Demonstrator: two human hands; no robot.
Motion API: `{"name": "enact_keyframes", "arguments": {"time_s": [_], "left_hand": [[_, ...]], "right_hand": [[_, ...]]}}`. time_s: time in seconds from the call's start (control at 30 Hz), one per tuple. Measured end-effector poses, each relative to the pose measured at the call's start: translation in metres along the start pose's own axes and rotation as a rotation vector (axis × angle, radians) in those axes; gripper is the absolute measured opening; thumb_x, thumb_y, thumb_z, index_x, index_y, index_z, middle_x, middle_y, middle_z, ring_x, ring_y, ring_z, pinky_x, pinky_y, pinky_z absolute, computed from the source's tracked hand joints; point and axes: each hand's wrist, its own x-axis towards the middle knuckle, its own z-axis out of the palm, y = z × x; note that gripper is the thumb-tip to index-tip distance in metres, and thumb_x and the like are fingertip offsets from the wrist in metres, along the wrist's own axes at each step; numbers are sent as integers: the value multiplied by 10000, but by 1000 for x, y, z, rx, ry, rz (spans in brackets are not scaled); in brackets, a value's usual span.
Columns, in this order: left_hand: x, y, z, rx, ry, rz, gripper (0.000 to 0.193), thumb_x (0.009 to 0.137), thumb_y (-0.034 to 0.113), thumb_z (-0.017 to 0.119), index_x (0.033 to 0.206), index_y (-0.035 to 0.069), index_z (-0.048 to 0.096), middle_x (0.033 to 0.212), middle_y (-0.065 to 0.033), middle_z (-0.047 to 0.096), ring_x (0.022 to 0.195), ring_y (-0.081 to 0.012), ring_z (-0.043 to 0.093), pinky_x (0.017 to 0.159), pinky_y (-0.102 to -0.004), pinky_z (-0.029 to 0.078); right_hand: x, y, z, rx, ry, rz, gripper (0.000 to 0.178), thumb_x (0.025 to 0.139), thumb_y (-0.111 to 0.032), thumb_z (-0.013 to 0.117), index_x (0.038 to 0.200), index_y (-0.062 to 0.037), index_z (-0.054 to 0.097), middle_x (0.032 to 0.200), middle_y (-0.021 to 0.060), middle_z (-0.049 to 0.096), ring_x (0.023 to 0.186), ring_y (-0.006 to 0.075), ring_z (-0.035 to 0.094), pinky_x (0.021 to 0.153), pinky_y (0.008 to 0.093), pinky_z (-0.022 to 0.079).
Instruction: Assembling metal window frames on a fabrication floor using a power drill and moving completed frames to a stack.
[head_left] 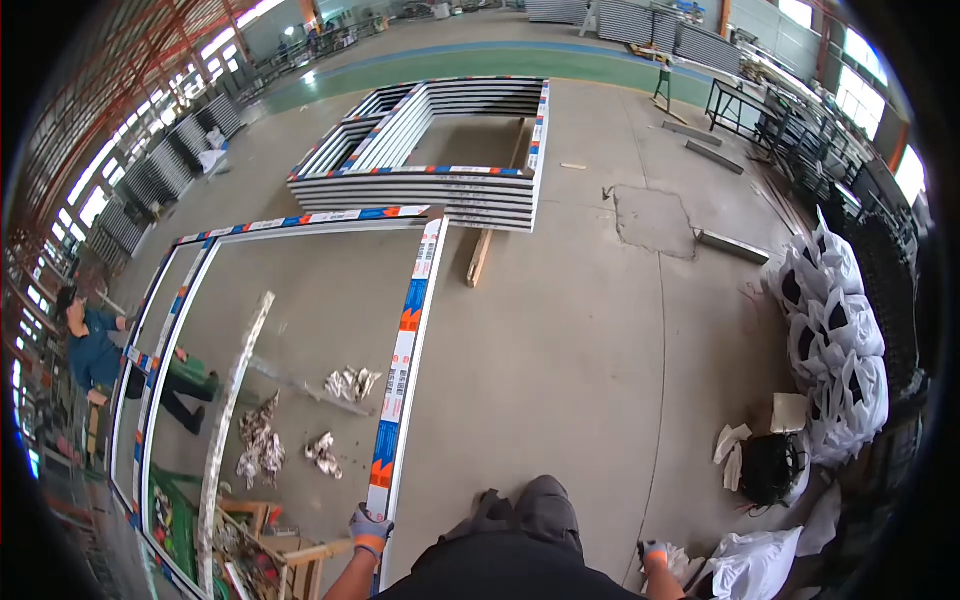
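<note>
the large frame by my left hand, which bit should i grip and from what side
Probably the long right-hand bar, around its middle, coming from its outer right side. It is slim and straight, and nothing shows pressed against that outer edge, so fingers should wrap it easily. Your left hand is on the bar's near end.

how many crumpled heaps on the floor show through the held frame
3: a long heap at left, a second heap ahead to its right, and a small heap nearer. All show through the frame the left hand holds; others may be hidden.
</note>
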Motion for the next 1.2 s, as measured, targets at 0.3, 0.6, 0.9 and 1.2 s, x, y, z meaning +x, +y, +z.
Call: {"name": "enact_keyframes", "arguments": {"time_s": [0.3,0.6,0.9,1.2], "left_hand": [[187,178,84,-385,130,-73,384,533,-4,743,819,45,492,752,-2,462,655,-122,511,618,-263,487],[376,345,151,-120,132,102,533,498,100,875,899,29,531,768,-35,528,653,-155,522,602,-316,482],[591,495,258,-281,128,-118,376,778,216,768,945,-35,542,784,-113,590,638,-191,562,620,-371,490],[710,727,312,-522,219,-233,433,702,230,844,878,-22,539,691,-93,571,492,-164,507,428,-340,435]], "right_hand": [[89,-38,-10,-179,-317,125,238,850,-290,545,835,-90,674,894,132,690,817,279,669,656,400,516],[444,-436,-298,351,245,-58,317,826,-353,605,907,-56,682,822,167,685,785,337,655,699,400,506],[617,-574,-385,289,306,-14,238,830,-288,615,817,-60,684,749,120,669,685,269,620,629,373,488],[677,-599,-341,638,-333,683,182,808,-245,656,851,-71,628,655,91,650,476,203,583,439,339,444]]}}
